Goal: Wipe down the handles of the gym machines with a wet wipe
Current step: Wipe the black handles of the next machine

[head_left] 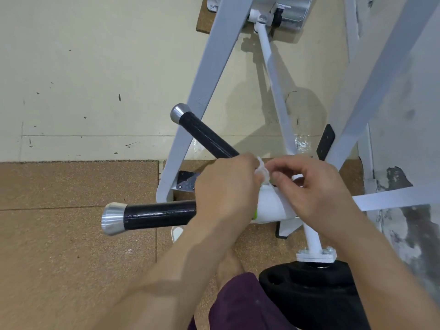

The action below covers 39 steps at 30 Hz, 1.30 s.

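Left hand (223, 186) and right hand (316, 186) meet in front of white machine frame (209, 79). Both pinch the crumpled wet wipe (262, 172) at fingertips, just above white pack (270, 206). Black lower handle (159, 216) passes behind left hand. Upper handle (207, 134) angles up-left, untouched. Weight plate (309, 294) lies under right forearm.

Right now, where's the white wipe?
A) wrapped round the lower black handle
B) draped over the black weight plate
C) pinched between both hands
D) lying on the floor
C: the wipe is bunched between the fingertips of the left hand and the right hand. The visible lengths of the lower handle and the upper handle have nothing on them.
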Each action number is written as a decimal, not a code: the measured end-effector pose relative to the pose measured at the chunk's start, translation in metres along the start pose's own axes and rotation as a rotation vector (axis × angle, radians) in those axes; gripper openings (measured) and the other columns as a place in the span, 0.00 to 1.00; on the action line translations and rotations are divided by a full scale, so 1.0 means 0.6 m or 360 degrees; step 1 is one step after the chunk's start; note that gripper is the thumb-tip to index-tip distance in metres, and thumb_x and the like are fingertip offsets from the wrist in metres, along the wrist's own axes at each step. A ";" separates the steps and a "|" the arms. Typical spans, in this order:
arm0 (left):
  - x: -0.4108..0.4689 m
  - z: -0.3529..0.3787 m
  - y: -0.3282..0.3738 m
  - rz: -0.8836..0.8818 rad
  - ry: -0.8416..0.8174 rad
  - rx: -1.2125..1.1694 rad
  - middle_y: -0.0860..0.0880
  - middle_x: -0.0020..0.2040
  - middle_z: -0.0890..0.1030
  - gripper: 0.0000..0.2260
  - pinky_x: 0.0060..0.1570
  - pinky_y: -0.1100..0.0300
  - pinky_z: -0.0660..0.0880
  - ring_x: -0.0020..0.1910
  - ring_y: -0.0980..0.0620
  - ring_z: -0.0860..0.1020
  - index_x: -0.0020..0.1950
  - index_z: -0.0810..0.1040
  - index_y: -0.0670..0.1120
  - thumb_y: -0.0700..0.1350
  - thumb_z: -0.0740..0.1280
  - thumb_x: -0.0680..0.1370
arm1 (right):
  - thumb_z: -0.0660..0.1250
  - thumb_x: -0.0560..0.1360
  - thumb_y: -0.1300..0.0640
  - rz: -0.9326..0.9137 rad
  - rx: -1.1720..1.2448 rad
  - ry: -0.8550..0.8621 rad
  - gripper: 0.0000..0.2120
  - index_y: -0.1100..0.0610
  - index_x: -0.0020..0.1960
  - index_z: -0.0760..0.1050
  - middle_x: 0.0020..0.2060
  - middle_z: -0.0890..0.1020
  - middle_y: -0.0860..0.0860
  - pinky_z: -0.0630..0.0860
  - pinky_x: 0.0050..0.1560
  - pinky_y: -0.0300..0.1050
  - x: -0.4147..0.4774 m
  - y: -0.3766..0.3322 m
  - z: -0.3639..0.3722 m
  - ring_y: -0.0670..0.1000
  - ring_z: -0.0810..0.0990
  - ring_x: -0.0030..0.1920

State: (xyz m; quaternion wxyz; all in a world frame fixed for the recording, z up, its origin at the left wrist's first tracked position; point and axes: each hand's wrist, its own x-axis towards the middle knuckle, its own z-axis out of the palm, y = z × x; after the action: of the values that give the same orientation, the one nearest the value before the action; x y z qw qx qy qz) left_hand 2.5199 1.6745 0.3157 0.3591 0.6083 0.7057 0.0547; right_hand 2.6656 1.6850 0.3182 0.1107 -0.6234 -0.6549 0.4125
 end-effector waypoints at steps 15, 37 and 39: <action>0.046 0.018 0.083 0.0364 -0.0196 0.0583 0.48 0.30 0.65 0.12 0.36 0.56 0.66 0.42 0.44 0.75 0.34 0.68 0.44 0.43 0.63 0.77 | 0.56 0.79 0.59 0.0178 -0.0084 -0.0385 0.17 0.45 0.63 0.75 0.54 0.82 0.41 0.71 0.44 0.36 -0.006 0.058 -0.042 0.38 0.76 0.44; -0.097 -0.040 0.024 0.0338 0.0269 0.0340 0.48 0.39 0.73 0.10 0.34 0.55 0.65 0.41 0.45 0.76 0.42 0.72 0.44 0.47 0.59 0.80 | 0.62 0.79 0.55 0.0292 0.0417 0.0149 0.21 0.45 0.70 0.66 0.66 0.72 0.42 0.66 0.61 0.38 -0.179 -0.045 -0.023 0.41 0.70 0.64; -0.150 -0.056 0.056 0.0293 0.0087 -0.0310 0.50 0.37 0.79 0.12 0.35 0.54 0.72 0.37 0.50 0.78 0.43 0.75 0.47 0.52 0.60 0.80 | 0.63 0.78 0.55 0.0359 0.1059 0.0088 0.19 0.45 0.68 0.70 0.60 0.78 0.44 0.75 0.56 0.43 -0.225 -0.067 -0.045 0.43 0.78 0.58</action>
State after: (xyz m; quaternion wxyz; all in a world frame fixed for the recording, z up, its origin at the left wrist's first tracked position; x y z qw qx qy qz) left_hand 2.5286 1.6144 0.3973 0.3906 0.6311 0.6477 0.1722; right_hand 2.6809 1.5779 0.4125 0.2791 -0.6326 -0.4083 0.5960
